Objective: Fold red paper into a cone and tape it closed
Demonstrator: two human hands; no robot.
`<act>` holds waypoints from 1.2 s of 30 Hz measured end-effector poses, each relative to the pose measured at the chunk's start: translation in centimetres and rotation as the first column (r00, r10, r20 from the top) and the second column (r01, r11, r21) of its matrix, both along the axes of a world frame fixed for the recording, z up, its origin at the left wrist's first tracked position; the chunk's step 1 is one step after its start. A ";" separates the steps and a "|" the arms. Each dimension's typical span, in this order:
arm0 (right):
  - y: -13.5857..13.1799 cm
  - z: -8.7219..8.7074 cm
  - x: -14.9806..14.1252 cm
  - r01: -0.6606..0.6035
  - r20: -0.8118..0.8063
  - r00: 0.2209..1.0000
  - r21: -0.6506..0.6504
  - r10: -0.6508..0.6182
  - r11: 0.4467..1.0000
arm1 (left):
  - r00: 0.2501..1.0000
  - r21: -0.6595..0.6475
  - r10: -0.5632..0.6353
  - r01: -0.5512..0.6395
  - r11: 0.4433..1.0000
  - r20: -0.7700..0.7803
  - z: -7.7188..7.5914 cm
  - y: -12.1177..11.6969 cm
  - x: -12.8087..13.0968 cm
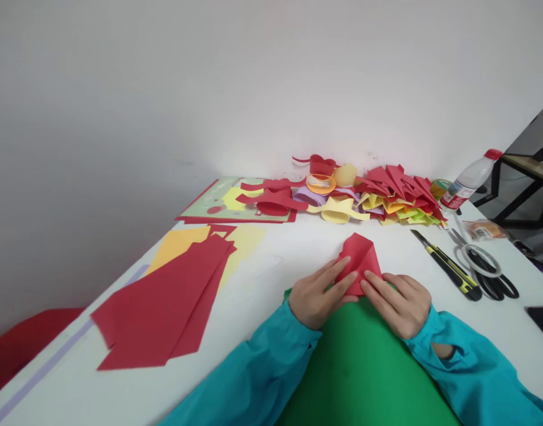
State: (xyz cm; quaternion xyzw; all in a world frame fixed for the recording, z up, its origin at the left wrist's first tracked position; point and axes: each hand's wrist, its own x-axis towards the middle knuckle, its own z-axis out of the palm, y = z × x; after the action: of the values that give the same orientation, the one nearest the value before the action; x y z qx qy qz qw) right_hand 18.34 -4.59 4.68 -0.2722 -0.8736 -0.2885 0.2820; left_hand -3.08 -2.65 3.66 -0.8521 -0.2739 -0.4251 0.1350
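Note:
A small folded piece of red paper (359,254) lies between my two hands, its creases showing on the upper face. My left hand (318,294) grips its left side, the fingers over the paper and the thumb near the lower edge. At the lower right, my right hand (399,300) presses its fingertips on the same paper, and its thumb is hidden. Beneath the hands is a smooth green surface (364,367), over the near part of the white table. Blue-green sleeves cover both forearms.
Red paper sheets (164,302) lie at left over yellow paper (176,245). Along the wall are paper crown-like bands (337,210), folded red papers (398,182) and a green printed board (222,201). At right are a utility knife (453,269), black-handled scissors (493,285), a white ring (482,260) and a bottle (469,180).

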 end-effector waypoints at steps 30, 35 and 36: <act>1.1 0.1 -0.6 -0.087 -0.098 0.991 0.002 0.086 0.996 | 0.986 0.179 0.095 -0.069 0.981 -0.139 0.8 0.1 0.3; 1.3 0.0 -0.9 -0.084 -0.206 0.975 -0.007 0.081 0.996 | 0.995 0.151 0.066 -0.054 0.987 -0.073 1.3 -0.1 0.6; 1.3 -0.1 -0.8 -0.098 -0.212 0.973 -0.019 0.091 0.995 | 0.996 0.144 0.060 -0.049 0.988 -0.071 1.3 -0.1 0.7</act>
State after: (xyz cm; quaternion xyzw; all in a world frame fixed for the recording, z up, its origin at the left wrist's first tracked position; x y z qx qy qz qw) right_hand 17.53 -3.25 4.62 -0.2634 -0.8549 -0.2315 0.3824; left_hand -2.41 -2.76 4.95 -0.8479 -0.2610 -0.4073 0.2170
